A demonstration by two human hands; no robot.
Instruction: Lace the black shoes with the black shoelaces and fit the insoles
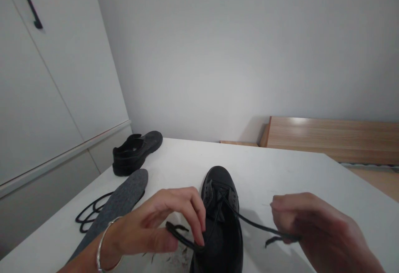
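A black shoe (220, 175) rests on the white table with its toe pointing away from me. A black shoelace (254, 224) comes out of its upper eyelets, one end running to each side. My left hand (165, 219), with a silver bangle at the wrist, is over the shoe's left edge. Its fingertips hold one lace end, though thumb and index finger are partly apart. To the right of the shoe, my right hand (318, 223) is closed on the other lace end, a short tip sticking out below. That hand is slightly blurred.
Another black shoe (137, 150) stands at the table's far left. Nearer lie a grey insole (126, 192) and a loose black lace (85, 221). Dark crumbs (174, 260) are scattered by the shoe. White cabinet doors (52, 90) border the left; wooden boards (327, 138) are at back right.
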